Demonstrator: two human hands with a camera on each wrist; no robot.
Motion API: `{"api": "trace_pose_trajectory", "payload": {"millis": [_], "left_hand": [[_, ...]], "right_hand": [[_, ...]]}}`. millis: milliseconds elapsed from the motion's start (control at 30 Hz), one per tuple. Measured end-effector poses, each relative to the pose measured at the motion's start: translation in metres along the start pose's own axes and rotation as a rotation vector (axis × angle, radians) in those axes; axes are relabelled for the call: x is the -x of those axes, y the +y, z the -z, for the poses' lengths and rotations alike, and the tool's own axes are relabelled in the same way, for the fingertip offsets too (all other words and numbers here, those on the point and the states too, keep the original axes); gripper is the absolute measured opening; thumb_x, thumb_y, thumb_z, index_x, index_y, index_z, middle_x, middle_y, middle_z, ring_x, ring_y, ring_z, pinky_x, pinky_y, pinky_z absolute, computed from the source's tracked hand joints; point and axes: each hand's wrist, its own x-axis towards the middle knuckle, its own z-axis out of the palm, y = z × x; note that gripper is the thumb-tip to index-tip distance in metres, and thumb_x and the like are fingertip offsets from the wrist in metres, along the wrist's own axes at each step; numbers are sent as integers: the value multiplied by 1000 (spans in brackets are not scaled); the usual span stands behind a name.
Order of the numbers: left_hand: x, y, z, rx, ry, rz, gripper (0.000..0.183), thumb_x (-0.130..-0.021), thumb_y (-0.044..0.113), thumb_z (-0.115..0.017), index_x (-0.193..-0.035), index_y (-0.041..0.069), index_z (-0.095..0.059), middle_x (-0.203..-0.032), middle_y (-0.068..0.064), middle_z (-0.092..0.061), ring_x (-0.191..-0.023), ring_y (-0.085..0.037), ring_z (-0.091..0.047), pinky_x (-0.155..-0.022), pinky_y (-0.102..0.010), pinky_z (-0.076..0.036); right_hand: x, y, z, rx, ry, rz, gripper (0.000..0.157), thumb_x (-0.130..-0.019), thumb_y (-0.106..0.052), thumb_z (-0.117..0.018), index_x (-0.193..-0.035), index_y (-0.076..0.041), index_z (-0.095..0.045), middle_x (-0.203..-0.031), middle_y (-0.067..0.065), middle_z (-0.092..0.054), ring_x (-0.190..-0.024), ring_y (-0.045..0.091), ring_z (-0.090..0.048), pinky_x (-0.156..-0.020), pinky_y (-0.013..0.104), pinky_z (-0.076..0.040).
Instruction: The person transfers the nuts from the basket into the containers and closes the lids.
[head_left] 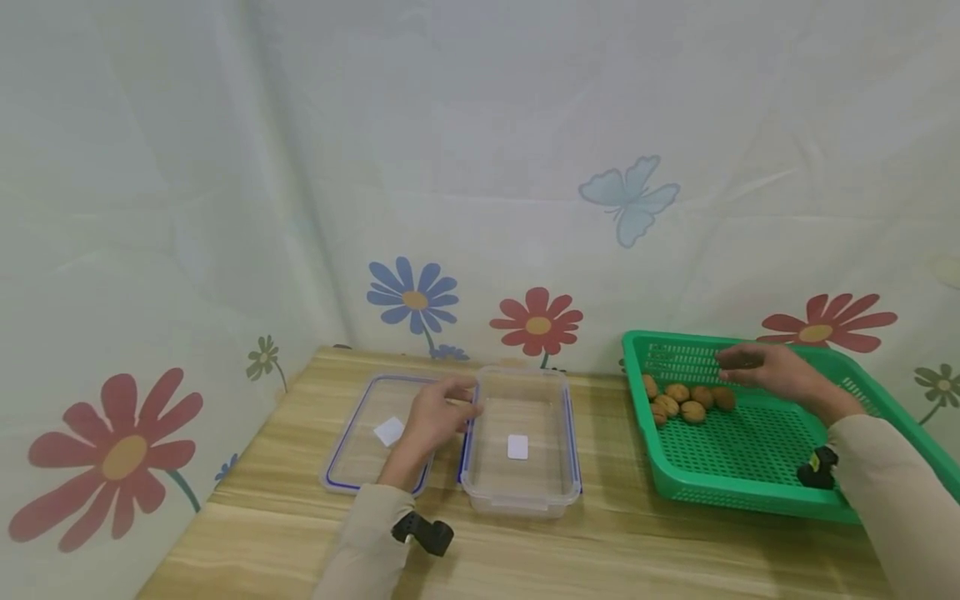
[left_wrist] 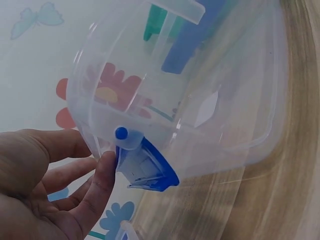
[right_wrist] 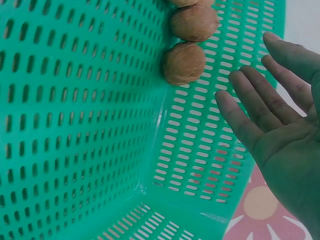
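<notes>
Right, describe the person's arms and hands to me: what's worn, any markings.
The left sleeve and right sleeve are long and light beige. A rounded black device sits at the left cuff; at the right, a black wrist unit bears a small yellow-green mark. The left hand and right hand wear no gloves, and no rings show.

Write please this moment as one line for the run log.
Left hand: at rim of clear container, grip unclear | right hand: over green basket, holding nothing | walnuts: basket's left end | lid: left of container
</notes>
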Motion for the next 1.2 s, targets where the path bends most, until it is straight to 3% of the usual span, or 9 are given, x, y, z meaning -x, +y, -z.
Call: {"api": "trace_pose_trajectory", "payload": {"millis": [400, 667, 1200], "left_hand": [[0, 0, -1, 18, 23, 8, 42, -82, -1, -73, -123, 0, -63, -105, -20, -66, -76, -31, -69, -63, -35, -59], [-2, -2, -1, 3, 24, 11, 42, -83, 1, -73, -124, 1, -64, -105, -19, -67, -75, -27, -69, -60, -31, -58], [-1, -2, 1, 11, 6, -9, 42, -83, 2, -73, -124, 0, -63, -105, -19, -66, -75, -25, -68, -64, -34, -59]], "right_hand": [[-2, 11, -6, -4, -51, -11, 43, -97, -21, -60, -130, 7, -54, -125, 29, -56, -111, 45, -55, -82, 51, -54], [-5, 16, -11, 12, -81, -15, 39, -95, -16, -61, -124, 10, -57, -120, 30, -58, -106, 45, -58, -79, 48, -55], [-7, 23, -14, 84, -127, -43, 36, -94, -11, -61, -120, 13, -59, -114, 32, -60, -96, 41, -62, -73, 48, -56]]}}
